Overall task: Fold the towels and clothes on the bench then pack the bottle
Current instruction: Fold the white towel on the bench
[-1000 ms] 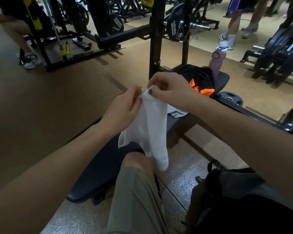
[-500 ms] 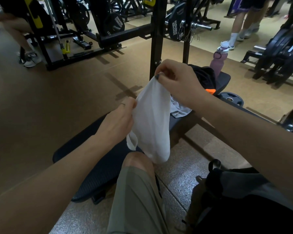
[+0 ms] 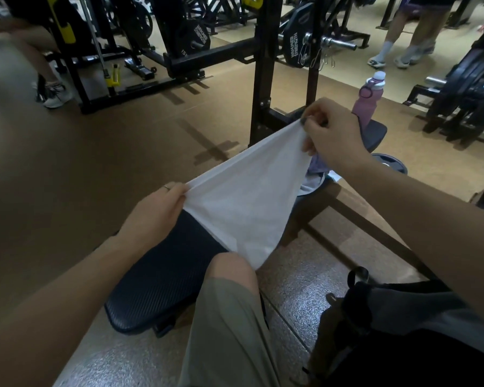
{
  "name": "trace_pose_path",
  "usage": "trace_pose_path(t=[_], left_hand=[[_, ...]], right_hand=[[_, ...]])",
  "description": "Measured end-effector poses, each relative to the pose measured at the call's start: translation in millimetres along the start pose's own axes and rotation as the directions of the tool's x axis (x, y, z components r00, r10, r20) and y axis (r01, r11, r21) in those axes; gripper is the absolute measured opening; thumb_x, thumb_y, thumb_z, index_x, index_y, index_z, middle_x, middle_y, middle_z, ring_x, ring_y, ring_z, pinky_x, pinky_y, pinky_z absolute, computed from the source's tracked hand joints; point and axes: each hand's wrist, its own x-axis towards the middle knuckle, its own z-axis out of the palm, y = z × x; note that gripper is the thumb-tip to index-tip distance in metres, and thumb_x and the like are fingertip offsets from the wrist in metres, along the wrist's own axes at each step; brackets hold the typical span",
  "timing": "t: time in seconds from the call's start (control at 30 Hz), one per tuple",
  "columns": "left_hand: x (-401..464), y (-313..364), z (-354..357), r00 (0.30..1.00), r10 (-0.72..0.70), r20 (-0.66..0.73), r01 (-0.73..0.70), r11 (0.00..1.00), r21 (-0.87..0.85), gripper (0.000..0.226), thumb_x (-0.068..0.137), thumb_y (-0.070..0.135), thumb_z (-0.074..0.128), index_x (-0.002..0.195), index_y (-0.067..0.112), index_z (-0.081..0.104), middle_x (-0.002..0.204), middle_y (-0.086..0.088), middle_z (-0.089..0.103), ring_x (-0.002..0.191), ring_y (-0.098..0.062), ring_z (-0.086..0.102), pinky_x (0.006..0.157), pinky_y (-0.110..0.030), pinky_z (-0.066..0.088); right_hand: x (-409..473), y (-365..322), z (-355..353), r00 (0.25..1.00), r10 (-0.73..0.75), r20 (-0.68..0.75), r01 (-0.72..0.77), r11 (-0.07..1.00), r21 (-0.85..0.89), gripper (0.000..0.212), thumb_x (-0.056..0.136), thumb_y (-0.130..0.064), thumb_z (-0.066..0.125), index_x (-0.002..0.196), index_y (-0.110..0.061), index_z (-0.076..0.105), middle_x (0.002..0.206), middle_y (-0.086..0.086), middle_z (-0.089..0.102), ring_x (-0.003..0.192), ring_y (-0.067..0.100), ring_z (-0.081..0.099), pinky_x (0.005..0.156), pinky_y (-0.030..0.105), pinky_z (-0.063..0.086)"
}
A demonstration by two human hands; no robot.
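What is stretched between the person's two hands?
A white towel, pulled taut: the left hand pinches one corner and the right hand another, above the bench. The head view shows it.

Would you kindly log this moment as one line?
stage: unfolding | left hand: pinches white towel corner | right hand: pinches opposite corner | towel: stretched above bench | bottle: upright, unpacked

Near end of the desk (image 3: 162, 280) lies bare under the stretched white cloth (image 3: 246, 202), open from the left over floor; far end is crowded, with a clothes pile (image 3: 315, 174), a pink bottle (image 3: 367, 101) and the black rack post (image 3: 263, 79) just behind, a knee (image 3: 229, 269) and dark bag (image 3: 403, 331) closing the right side
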Motion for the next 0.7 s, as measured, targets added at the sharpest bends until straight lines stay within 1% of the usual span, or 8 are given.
trace_pose_path(t=[0.07,0.13,0.23,0.3,0.4,0.53,0.6,0.7], left_hand=[[7.3,-5.5,-10.7,0.999,-0.012,-0.041,0.011,0.999,-0.032,0.021,0.103,0.016,0.046,0.119,0.012,0.059,0.111,-0.006,0.064,0.094,-0.027,0.062,0.079,-0.045,0.052],[16.7,-6.3,-23.6,0.995,-0.036,-0.09,0.027,0.995,-0.1,0.02,0.103,0.015,0.048,0.118,0.013,0.061,0.106,-0.006,0.065,0.092,-0.025,0.062,0.078,-0.041,0.049],[32.3,-8.2,-41.3,0.984,-0.113,-0.141,0.083,0.976,-0.203,0.011,0.105,0.021,0.044,0.112,0.017,0.052,0.083,0.0,0.061,0.069,-0.017,0.057,0.059,-0.034,0.04],[45.1,-13.6,-50.7,0.975,-0.14,-0.17,0.104,0.973,-0.206,0.008,0.107,0.024,0.042,0.111,0.019,0.045,0.079,0.001,0.058,0.064,-0.014,0.056,0.054,-0.032,0.036],[63.6,-25.4,-63.6,0.97,-0.149,-0.192,0.118,0.98,-0.162,0.01,0.107,0.024,0.042,0.112,0.017,0.044,0.087,-0.005,0.061,0.07,-0.019,0.058,0.058,-0.037,0.041],[81.1,-46.6,-80.9,0.963,-0.162,-0.214,0.135,0.982,-0.133,0.012,0.106,0.025,0.046,0.111,0.015,0.048,0.099,-0.013,0.066,0.086,-0.03,0.062,0.075,-0.05,0.053],[88.5,-57.6,-86.9,0.946,-0.205,-0.252,0.169,0.973,-0.156,0.015,0.105,0.026,0.047,0.113,0.014,0.05,0.103,-0.012,0.065,0.092,-0.029,0.061,0.081,-0.051,0.053],[90.4,-64.9,-85.5,0.902,-0.275,-0.332,0.207,0.952,-0.226,0.016,0.105,0.025,0.049,0.113,0.012,0.053,0.101,-0.006,0.06,0.095,-0.028,0.059,0.084,-0.048,0.052]], right_hand=[[3.5,12.4,2.5,0.998,0.051,0.025,-0.051,0.999,0.007,0.013,0.1,-0.009,0.05,0.104,-0.009,0.062,0.08,0.012,0.069,0.063,0.015,0.07,0.067,0.026,0.062],[8.5,23.1,6.2,0.995,0.085,0.059,-0.086,0.996,0.001,0.012,0.101,-0.01,0.051,0.106,-0.01,0.062,0.082,0.011,0.07,0.066,0.013,0.071,0.067,0.023,0.061],[17.9,33.2,11.2,0.983,0.097,0.156,-0.086,0.993,-0.081,0.014,0.101,-0.011,0.051,0.11,-0.011,0.062,0.084,0.006,0.072,0.069,0.01,0.072,0.069,0.024,0.061],[26.9,34.1,17.0,0.973,0.086,0.213,-0.064,0.992,-0.11,0.016,0.101,-0.012,0.051,0.112,-0.011,0.063,0.086,0.005,0.073,0.074,0.01,0.072,0.075,0.027,0.061],[48.6,31.6,34.7,0.971,0.075,0.226,-0.05,0.992,-0.111,0.018,0.101,-0.01,0.048,0.112,-0.007,0.062,0.09,0.009,0.073,0.079,0.013,0.073,0.08,0.033,0.062],[83.3,22.6,66.5,0.976,0.098,0.194,-0.08,0.992,-0.1,0.019,0.102,-0.008,0.045,0.113,-0.005,0.06,0.097,0.014,0.071,0.08,0.015,0.073,0.079,0.033,0.062],[98.8,16.8,81.2,0.985,0.067,0.161,-0.055,0.996,-0.075,0.017,0.102,-0.009,0.045,0.11,-0.004,0.06,0.101,0.015,0.069,0.083,0.017,0.073,0.08,0.038,0.062],[108.4,13.8,97.0,0.995,-0.035,0.092,0.041,0.997,-0.064,0.014,0.101,-0.011,0.046,0.103,-0.004,0.057,0.099,0.014,0.066,0.088,0.023,0.069,0.081,0.044,0.059]])
